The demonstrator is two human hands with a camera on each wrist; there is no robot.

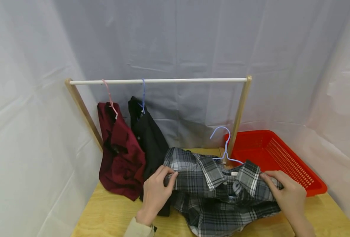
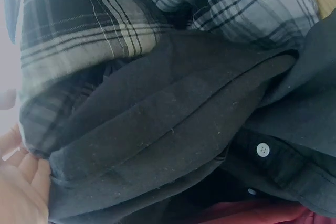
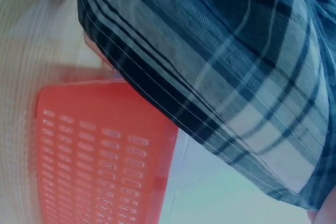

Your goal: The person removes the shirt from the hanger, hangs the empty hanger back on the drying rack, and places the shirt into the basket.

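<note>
Plaid shirt [image 1: 219,194] lies crumpled on the tabletop [image 1: 110,217], its long axis running left to right between the hands — left hand [image 1: 155,194] pinches its left shoulder, right hand [image 1: 290,196] grips the collar end. A blue hanger [image 1: 225,144] pokes up from the collar, nearer the right grip, just below the rail [image 1: 160,81].

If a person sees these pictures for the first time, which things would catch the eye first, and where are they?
First comes the grey plaid shirt at the centre of the wooden table, with the left hand and the right hand gripping its two sides and a light blue hanger sticking out of its collar. Next is the bright red basket on the right. Behind, a dark red shirt and a black shirt hang on the white rail.
</note>
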